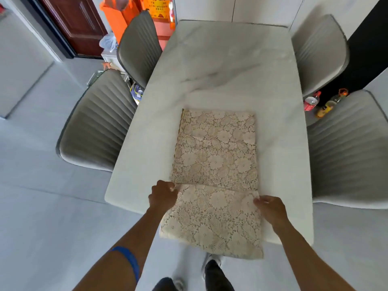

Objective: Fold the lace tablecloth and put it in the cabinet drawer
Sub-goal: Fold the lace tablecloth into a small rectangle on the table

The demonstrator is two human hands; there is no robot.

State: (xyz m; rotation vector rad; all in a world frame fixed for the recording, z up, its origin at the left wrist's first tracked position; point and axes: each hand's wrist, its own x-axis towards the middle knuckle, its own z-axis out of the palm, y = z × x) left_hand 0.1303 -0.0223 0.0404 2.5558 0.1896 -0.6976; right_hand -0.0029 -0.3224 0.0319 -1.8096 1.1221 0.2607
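Note:
A beige lace tablecloth (216,156) with a flower pattern lies folded into a long strip on the white marble table (220,66). Its near part hangs over the table's front edge toward me. My left hand (162,195) pinches the cloth's left edge where a fold line crosses it. At the right edge, level with that fold, my right hand (270,208) pinches the cloth. No cabinet drawer is in view.
Grey padded chairs stand on both sides of the table: two on the left (98,120) (139,45), two on the right (348,148) (319,51). Bottles (311,100) sit on the floor at right. Orange boxes (117,15) and a dark door (73,22) are at back left.

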